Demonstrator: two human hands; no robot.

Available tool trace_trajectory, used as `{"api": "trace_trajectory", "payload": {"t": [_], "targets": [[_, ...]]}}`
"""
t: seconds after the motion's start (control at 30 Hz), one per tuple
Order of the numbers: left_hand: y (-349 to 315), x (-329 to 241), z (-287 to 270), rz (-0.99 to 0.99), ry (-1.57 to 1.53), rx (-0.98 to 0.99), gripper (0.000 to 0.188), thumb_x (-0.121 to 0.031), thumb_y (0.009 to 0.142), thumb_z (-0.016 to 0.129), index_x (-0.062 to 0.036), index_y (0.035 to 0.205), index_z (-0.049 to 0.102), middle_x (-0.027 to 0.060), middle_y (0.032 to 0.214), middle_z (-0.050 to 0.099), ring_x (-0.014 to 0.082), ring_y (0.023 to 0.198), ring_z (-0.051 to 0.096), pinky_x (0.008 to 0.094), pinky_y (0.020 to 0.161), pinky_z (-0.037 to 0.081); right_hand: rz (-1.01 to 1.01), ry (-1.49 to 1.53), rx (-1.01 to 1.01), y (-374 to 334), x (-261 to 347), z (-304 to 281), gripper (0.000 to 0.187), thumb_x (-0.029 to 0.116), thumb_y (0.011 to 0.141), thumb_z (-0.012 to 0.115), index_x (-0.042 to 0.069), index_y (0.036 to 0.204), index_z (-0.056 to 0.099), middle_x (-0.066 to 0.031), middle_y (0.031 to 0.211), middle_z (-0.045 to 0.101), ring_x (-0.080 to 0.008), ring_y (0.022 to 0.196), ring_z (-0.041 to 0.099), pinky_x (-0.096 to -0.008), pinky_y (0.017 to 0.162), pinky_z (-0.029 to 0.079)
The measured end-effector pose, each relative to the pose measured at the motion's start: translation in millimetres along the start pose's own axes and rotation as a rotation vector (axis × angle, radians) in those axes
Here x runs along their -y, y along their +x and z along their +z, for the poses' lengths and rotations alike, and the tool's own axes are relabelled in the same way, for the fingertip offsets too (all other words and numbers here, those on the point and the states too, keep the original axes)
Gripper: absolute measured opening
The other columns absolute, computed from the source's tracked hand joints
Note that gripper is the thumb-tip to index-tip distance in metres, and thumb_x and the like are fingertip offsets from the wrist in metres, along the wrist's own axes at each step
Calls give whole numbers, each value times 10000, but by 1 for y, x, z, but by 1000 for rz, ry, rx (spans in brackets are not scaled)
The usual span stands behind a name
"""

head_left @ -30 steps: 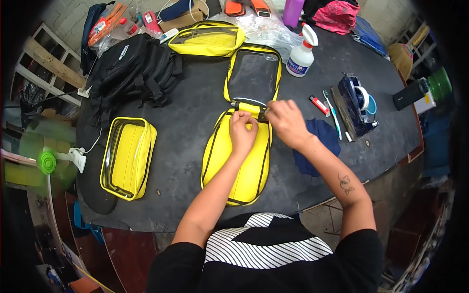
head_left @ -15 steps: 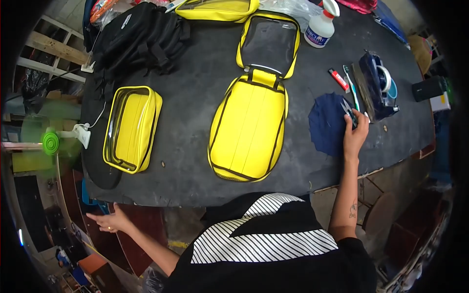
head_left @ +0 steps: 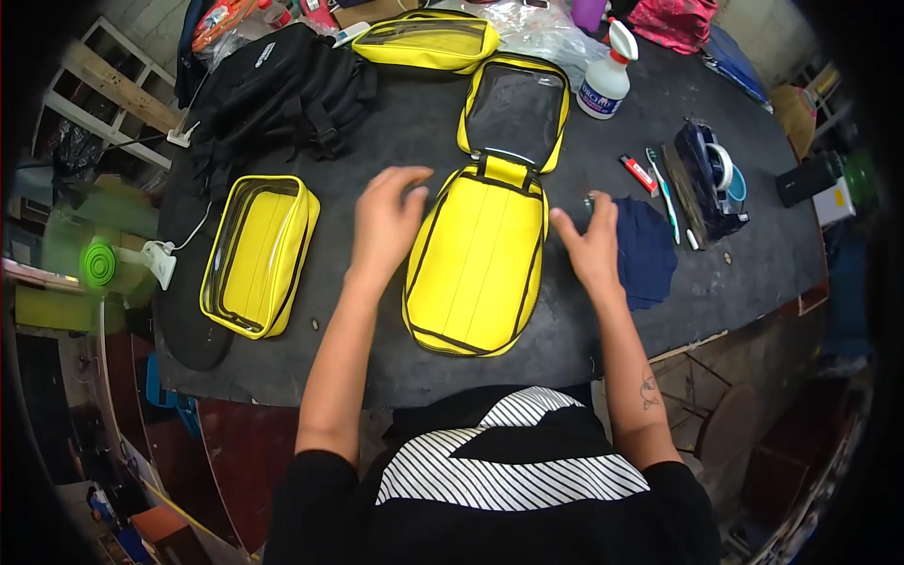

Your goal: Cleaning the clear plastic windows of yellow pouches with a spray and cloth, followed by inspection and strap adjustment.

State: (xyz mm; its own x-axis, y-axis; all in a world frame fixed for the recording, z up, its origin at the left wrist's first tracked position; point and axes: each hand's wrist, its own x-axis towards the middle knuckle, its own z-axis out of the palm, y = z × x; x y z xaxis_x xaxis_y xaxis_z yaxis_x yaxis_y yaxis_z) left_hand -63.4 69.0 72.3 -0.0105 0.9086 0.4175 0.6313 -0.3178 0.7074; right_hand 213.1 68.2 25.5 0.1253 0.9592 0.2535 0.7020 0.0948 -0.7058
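A yellow bag with dark piping (head_left: 476,264) lies in front of me on the dark table, its clear-windowed flap (head_left: 516,108) folded out at the far end. My left hand (head_left: 384,226) is just left of the bag, fingers curved and apart, with nothing visible in it. On the bag's right side, my right hand (head_left: 591,247) has its thumb toward the bag. A small pair of thread snips (head_left: 589,201) pokes out at its fingertips, mostly hidden by the hand. Right beside that hand is a piece of navy cloth (head_left: 648,254).
A second yellow clear-topped case (head_left: 259,254) lies left, another (head_left: 428,42) at the back. Black bags (head_left: 282,89) fill the far left. Rightward are a spray bottle (head_left: 605,80), red lighter (head_left: 638,175), toothbrush (head_left: 664,193) and navy pouch (head_left: 702,179). A green fan (head_left: 98,264) stands left.
My left hand has come up from beyond the table's edge to the yellow bag. My right hand has moved left from the navy cloth, taking the snips along.
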Motion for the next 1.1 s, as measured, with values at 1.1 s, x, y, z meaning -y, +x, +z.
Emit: {"api": "trace_trajectory", "payload": {"t": [1.1], "targets": [[53,23,97,-462,222,643,369,-297,811,715,-12,1045,703,212,959,687,339,924,668,409,825,508,226,-364,251,44,23,38,622,540,698,755,-1,934,561,-202,899,667,-357,877,660,-427,720,500]]}}
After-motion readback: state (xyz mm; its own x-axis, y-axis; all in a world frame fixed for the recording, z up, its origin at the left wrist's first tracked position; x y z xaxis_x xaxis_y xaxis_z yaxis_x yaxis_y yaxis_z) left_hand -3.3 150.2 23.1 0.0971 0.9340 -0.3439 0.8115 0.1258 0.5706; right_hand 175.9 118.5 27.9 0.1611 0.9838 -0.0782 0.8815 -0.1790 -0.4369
